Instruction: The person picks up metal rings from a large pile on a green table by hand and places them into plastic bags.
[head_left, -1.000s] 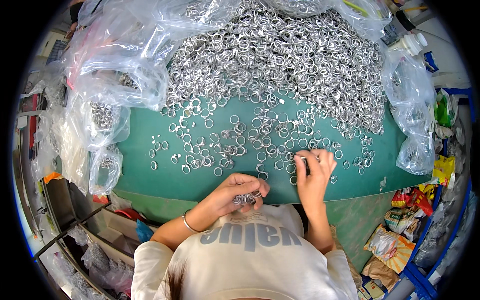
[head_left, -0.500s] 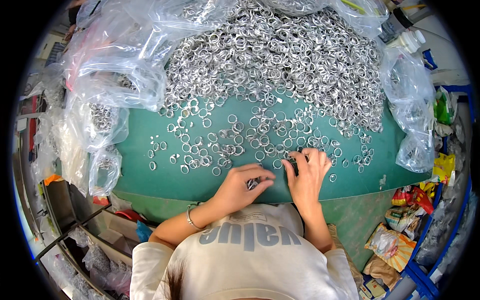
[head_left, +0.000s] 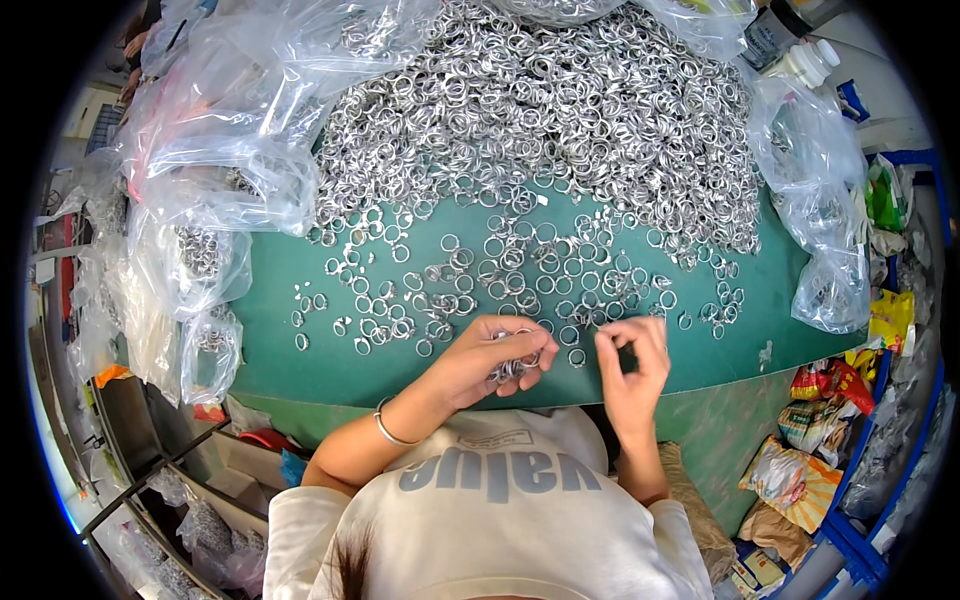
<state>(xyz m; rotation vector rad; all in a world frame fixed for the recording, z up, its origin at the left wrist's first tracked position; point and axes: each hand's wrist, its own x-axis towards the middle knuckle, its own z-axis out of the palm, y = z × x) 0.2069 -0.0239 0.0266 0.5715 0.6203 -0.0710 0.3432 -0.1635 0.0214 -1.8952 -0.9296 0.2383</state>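
Observation:
My left hand (head_left: 492, 355) is curled, palm turned up, around several silver rings (head_left: 508, 371) near the table's front edge. Its thumb lies over the rings, and one ring shows by the fingertips. To its right, my right hand (head_left: 637, 368) is closed in a pinch, with thumb and forefinger tips together. Whatever is between those tips is too small to make out. Loose rings (head_left: 568, 284) lie scattered on the green tabletop (head_left: 300, 372) just beyond both hands. One single ring (head_left: 576, 357) rests between the two hands.
A large heap of silver rings (head_left: 560, 110) covers the far part of the table. Clear plastic bags (head_left: 225, 165) pile up at the left, some with rings inside. Another plastic bag (head_left: 825, 250) hangs at the right edge, near a white bottle (head_left: 808, 63). Colourful packets (head_left: 790, 482) fill a blue-framed rack.
My right hand has drawn back toward me from the scattered rings, its thumb and forefinger now together. My left hand has turned its palm further up, showing more of the rings it holds.

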